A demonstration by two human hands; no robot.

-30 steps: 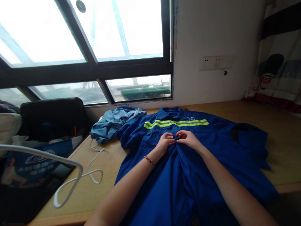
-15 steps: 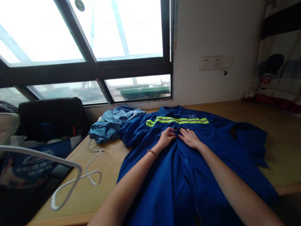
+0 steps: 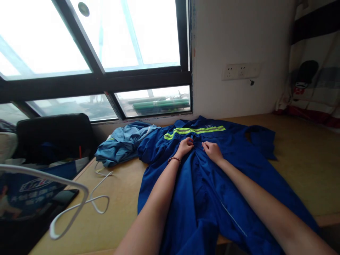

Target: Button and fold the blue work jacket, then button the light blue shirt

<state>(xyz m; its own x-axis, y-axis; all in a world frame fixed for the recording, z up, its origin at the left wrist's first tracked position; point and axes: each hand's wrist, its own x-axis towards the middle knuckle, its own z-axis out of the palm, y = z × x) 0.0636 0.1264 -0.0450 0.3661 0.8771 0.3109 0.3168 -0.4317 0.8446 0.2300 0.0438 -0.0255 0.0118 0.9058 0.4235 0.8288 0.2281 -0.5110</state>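
A dark blue work jacket (image 3: 239, 166) with a yellow-green reflective stripe across its chest lies spread on the wooden table (image 3: 305, 159), collar toward the wall. My left hand (image 3: 185, 146), with a bead bracelet at the wrist, pinches the jacket's front edge just below the stripe, fingers curled. A few centimetres to the right, my right hand (image 3: 211, 151) grips the opposite front edge the same way. Both forearms lie over the jacket's lower part.
A crumpled light blue garment (image 3: 120, 145) lies left of the jacket near the window. A white clothes hanger (image 3: 79, 205) sticks out over the table's left edge. A black chair back (image 3: 55, 136) and a printed bag stand at the left. Wall sockets (image 3: 239, 71) are above.
Both hands have slid up the jacket front toward the reflective stripe, and the jacket has shifted away from me toward the wall; the right sleeve now lies folded nearer the collar.
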